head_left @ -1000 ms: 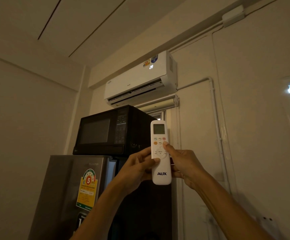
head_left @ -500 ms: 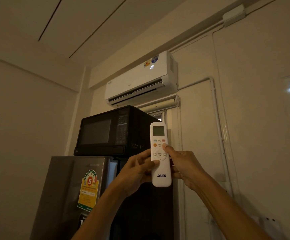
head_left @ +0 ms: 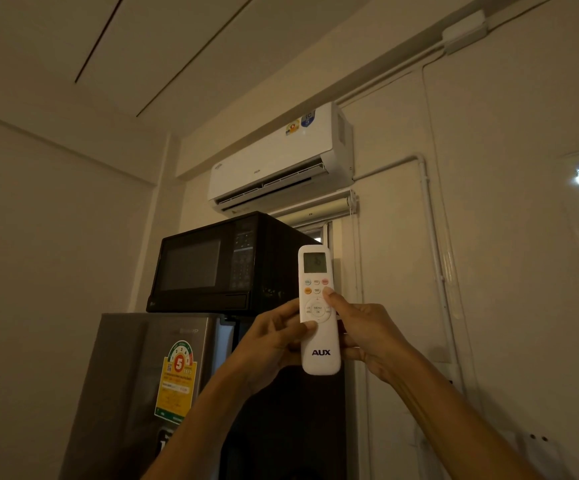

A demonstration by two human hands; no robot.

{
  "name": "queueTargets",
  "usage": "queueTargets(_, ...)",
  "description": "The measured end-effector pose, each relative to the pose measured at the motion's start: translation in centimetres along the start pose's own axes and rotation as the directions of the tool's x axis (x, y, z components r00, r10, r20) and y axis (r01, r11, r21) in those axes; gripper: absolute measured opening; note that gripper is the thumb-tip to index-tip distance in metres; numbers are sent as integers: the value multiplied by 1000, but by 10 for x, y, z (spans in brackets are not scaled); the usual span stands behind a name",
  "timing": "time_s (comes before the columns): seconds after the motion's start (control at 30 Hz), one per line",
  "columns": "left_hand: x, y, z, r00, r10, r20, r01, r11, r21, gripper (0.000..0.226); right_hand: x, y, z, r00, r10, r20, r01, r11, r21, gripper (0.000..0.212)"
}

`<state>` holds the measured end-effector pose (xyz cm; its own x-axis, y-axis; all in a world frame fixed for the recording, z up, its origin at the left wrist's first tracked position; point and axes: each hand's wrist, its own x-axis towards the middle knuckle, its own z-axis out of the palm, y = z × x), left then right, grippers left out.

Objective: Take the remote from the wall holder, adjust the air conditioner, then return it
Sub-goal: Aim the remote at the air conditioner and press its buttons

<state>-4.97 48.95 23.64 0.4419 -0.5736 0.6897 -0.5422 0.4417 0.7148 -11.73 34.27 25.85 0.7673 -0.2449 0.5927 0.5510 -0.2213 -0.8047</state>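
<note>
AUX remote (head_left: 319,341) upright in front of you, below AUX air conditioner (head_left: 281,161). Your left hand (head_left: 274,344) closed around its left edge; your right hand (head_left: 367,334) closed around right edge, thumb tip on button in lower coloured row. Unit's front panel shows no lit digits. Risk: thumb overlaps neighbouring buttons, wrong function likely. Risk: remote tilted off unit, signal missed. Wall holder not in view; return step outstanding. Microwave (head_left: 219,265) sits on refrigerator (head_left: 149,393).
</note>
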Motion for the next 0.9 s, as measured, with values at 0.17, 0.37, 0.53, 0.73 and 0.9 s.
queueTargets(0.17,-2,1,0,1000,2,-3,-2,1000,7,41,0,0,0,1000,6,2,-6,1000,13,20)
queueTargets(0.37,-3,1,1,1000,2,-15,-2,1000,12,40,-1,1,2,1000,21,-6,-21,1000,16,22)
queueTargets(0.53,-4,2,3,1000,3,-10,-3,1000,9,41,-3,-1,0,1000,29,-9,-29,1000,11,25)
queueTargets(0.73,-4,1,5,1000,-2,-11,2,1000,8,42,-5,-2,-2,1000,27,1,-27,1000,-2,24)
queueTargets(0.9,-4,-1,7,1000,-11,-3,11,1000,-13,42,-5,-4,-3,1000,13,-2,-13,999,-32,21)
